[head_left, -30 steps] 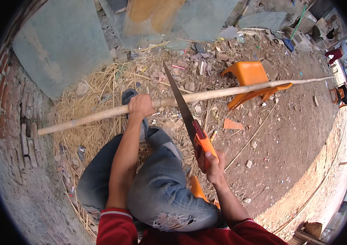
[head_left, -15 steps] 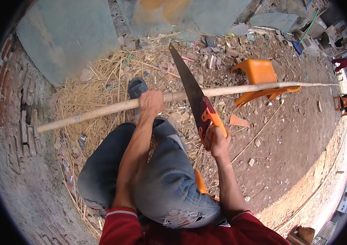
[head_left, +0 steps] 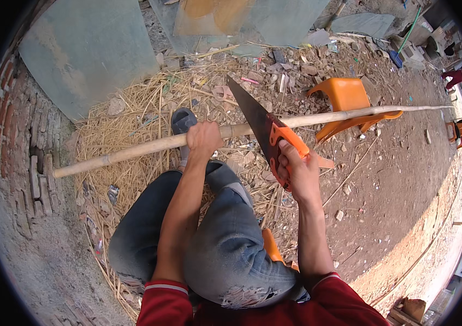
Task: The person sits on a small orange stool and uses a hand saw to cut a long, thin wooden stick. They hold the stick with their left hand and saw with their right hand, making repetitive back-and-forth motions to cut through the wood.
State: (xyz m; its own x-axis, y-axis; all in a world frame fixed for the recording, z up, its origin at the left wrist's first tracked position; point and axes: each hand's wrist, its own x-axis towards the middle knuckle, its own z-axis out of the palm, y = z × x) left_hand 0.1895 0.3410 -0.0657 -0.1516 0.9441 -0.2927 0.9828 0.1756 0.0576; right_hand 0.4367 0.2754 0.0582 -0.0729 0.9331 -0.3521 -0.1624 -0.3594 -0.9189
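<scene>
A long pale bamboo pole (head_left: 149,145) runs across the view from the brick wall at the left to the far right. My left hand (head_left: 203,140) is closed around it, just above my sandalled foot (head_left: 183,120). In my right hand (head_left: 299,168) is a handsaw (head_left: 250,106) with an orange and dark red handle, fingers wrapped through the grip. Its dark blade crosses over the pole to the right of my left hand, with the tip pointing away and up-left. Whether the teeth touch the bamboo I cannot tell.
An orange plastic stool (head_left: 345,95) lies tipped over under the pole's right part. Straw (head_left: 117,127) and rubble (head_left: 296,70) cover the ground ahead. Grey-blue panels (head_left: 89,54) lean at the back; a brick wall (head_left: 30,163) stands close on the left.
My right hand has moved up and forward with the saw, bringing its handle closer to the pole. My left hand keeps its hold on the bamboo.
</scene>
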